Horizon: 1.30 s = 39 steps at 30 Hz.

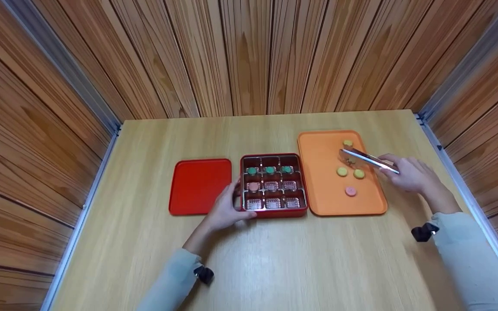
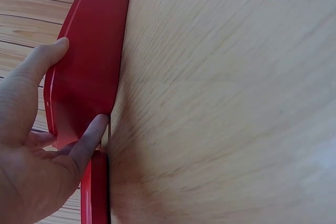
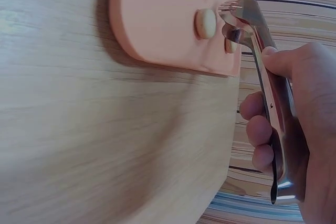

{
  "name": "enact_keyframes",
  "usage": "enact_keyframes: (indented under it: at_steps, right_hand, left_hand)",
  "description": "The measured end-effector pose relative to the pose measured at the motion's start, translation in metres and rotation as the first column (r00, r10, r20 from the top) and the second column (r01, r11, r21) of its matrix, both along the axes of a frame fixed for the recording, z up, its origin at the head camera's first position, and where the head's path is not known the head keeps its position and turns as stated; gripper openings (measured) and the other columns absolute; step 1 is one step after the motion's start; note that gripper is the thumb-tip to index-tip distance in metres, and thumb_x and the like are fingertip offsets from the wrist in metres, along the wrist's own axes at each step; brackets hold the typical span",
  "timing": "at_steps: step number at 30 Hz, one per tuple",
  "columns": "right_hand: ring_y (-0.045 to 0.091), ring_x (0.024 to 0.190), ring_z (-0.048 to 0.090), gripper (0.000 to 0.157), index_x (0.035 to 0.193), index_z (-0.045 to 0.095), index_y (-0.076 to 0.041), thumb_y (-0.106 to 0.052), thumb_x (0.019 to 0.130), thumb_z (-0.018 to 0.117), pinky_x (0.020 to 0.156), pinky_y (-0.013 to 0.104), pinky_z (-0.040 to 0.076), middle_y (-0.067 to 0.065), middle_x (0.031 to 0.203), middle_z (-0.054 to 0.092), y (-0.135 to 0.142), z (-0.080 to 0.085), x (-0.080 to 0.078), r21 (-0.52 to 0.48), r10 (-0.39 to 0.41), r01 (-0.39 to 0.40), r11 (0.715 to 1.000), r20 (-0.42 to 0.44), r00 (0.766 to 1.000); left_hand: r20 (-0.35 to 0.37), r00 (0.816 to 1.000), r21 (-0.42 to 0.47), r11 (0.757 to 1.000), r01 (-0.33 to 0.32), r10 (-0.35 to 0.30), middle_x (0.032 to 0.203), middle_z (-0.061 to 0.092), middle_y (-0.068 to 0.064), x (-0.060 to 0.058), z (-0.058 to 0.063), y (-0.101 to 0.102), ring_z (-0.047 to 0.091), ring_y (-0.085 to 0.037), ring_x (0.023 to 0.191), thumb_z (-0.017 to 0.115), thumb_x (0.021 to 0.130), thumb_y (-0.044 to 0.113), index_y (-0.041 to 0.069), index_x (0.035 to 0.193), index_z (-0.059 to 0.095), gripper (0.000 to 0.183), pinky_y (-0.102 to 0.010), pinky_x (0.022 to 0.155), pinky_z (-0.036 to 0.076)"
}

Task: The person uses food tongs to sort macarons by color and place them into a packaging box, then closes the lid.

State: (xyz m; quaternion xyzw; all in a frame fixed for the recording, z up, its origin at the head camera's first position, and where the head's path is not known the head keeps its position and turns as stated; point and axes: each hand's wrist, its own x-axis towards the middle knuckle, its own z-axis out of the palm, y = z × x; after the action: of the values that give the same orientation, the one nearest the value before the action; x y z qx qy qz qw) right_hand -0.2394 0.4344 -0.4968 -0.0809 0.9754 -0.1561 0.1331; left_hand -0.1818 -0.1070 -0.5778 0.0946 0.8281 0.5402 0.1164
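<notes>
My left hand point(image 1: 226, 208) grips the near left corner of a red box point(image 1: 275, 213), thumb on its front wall and fingers at its left side. Inside is a clear divided insert: three green macarons point(image 1: 269, 170) fill the back row, and a pink macaron point(image 1: 253, 186) sits at the left of the middle row. My right hand point(image 1: 411, 173) holds metal tongs point(image 3: 278, 114), their tips over the orange tray point(image 1: 324, 196). Several yellow macarons point(image 1: 342, 172) and a pink macaron point(image 1: 351, 191) lie on that tray. In the right wrist view, nothing shows between the tong tips.
A red lid point(image 1: 200, 185) lies flat to the left of the box, close by my left fingers. The orange tray stands right against the box's right side. Wood-patterned walls point(image 1: 249, 56) rise behind and at both sides of the wooden table point(image 1: 275, 263).
</notes>
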Motion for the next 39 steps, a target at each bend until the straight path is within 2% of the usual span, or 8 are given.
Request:
enact_keyframes:
  at_steps: [6,19,26,39]
  right_hand:
    - [0.022,0.056,0.052,0.056,0.163,0.053,-0.011,-0.039,0.115,0.062,0.051,0.03,0.04,0.002,0.072,0.055,0.0,0.005,-0.001,-0.01,-0.001,0.002,1.0,0.022,1.0]
    - [0.021,0.054,0.051,0.053,0.161,0.057,-0.011,-0.038,0.115,0.063,0.049,0.029,0.039,0.003,0.074,0.056,-0.016,0.015,-0.004,-0.026,0.024,-0.025,0.999,-0.02,1.0]
    - [0.02,0.054,0.048,0.05,0.159,0.06,-0.011,-0.033,0.114,0.065,0.05,0.028,0.037,0.003,0.074,0.055,-0.024,0.014,-0.006,-0.014,0.053,-0.054,0.998,-0.042,0.998]
    - [0.02,0.052,0.051,0.048,0.157,0.061,-0.013,-0.034,0.114,0.065,0.049,0.028,0.038,0.003,0.074,0.056,-0.03,0.012,-0.008,-0.035,0.074,-0.074,0.997,0.021,0.997]
  left_hand:
    - [0.005,1.0,-0.004,1.0,-0.007,0.007,0.168,0.052,-0.024,0.001,0.0,0.0,0.05,-0.042,0.157,0.101,0.083,0.026,0.01,0.18,0.026,0.124,-0.066,0.137,0.036]
    - [0.015,1.0,0.001,1.0,-0.016,0.016,0.171,0.05,-0.023,0.002,0.001,-0.001,0.048,-0.041,0.159,0.102,0.083,0.027,0.012,0.18,0.026,0.124,-0.065,0.138,0.035]
    - [0.011,1.0,-0.005,1.0,-0.006,0.006,0.171,0.05,-0.023,0.001,0.0,0.0,0.049,-0.041,0.159,0.101,0.084,0.026,0.01,0.179,0.027,0.122,-0.064,0.139,0.035]
    - [0.014,1.0,-0.025,1.0,-0.014,0.014,0.169,0.051,-0.024,0.0,0.0,0.001,0.049,-0.042,0.159,0.102,0.084,0.027,0.01,0.179,0.027,0.123,-0.065,0.138,0.035]
